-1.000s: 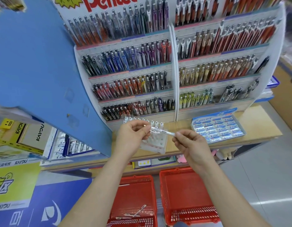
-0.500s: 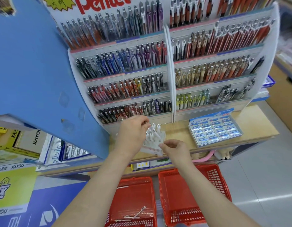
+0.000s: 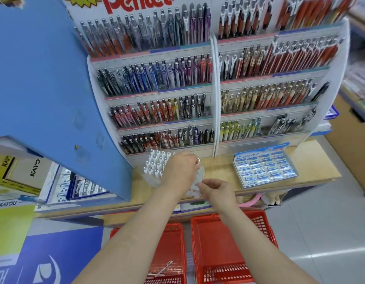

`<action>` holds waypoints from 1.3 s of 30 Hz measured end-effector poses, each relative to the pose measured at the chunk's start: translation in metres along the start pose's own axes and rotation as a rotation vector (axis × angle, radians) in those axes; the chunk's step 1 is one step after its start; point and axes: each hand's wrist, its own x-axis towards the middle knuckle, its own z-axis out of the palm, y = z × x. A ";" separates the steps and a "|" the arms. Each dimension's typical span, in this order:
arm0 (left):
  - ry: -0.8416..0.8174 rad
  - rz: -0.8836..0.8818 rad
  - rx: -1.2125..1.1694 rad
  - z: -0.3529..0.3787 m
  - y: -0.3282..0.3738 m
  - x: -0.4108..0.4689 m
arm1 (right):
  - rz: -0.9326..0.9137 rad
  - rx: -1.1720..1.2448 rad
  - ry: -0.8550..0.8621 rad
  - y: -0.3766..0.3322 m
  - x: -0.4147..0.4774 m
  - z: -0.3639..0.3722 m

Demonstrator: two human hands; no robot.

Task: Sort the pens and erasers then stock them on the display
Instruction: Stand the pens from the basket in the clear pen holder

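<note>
Pinching grips: left hand (image 3: pixel 182 169) on pen (image 3: pixel 198 160), right hand (image 3: pixel 215 190) on holder (image 3: pixel 201 174).

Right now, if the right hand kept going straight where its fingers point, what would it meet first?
Probably the clear pen stand: the right hand points forward and left at its near corner, fingertips seemingly touching it, just below the left hand. Depth is unclear.
</note>
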 end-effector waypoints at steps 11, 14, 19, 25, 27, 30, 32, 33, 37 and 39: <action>-0.021 0.026 0.074 0.003 -0.002 -0.003 | 0.044 0.027 -0.015 0.000 -0.008 0.001; 0.051 0.022 -0.065 -0.008 -0.009 -0.021 | -0.067 -0.143 0.021 -0.011 -0.018 -0.003; 0.292 -0.077 -0.297 -0.038 -0.036 -0.082 | -0.241 -0.396 -0.010 -0.037 -0.037 -0.013; 0.412 -0.415 -0.401 -0.038 -0.101 -0.192 | -0.415 -0.652 -0.360 -0.063 -0.074 0.028; 0.423 -0.550 -0.425 -0.029 -0.127 -0.229 | -0.445 -0.750 -0.488 -0.055 -0.083 0.056; 0.434 -0.754 -0.501 -0.009 -0.163 -0.282 | -0.459 -0.864 -0.666 -0.020 -0.088 0.100; 0.432 -0.885 -0.557 0.011 -0.188 -0.315 | -0.481 -0.962 -0.729 0.015 -0.085 0.129; 0.417 -0.950 -0.573 0.024 -0.202 -0.330 | -0.477 -1.014 -0.759 0.036 -0.083 0.143; 0.291 -1.114 -0.574 0.102 -0.259 -0.381 | -0.384 -1.108 -0.827 0.137 -0.060 0.188; 0.216 -1.139 -0.564 0.156 -0.287 -0.398 | -0.346 -1.139 -0.847 0.199 -0.039 0.206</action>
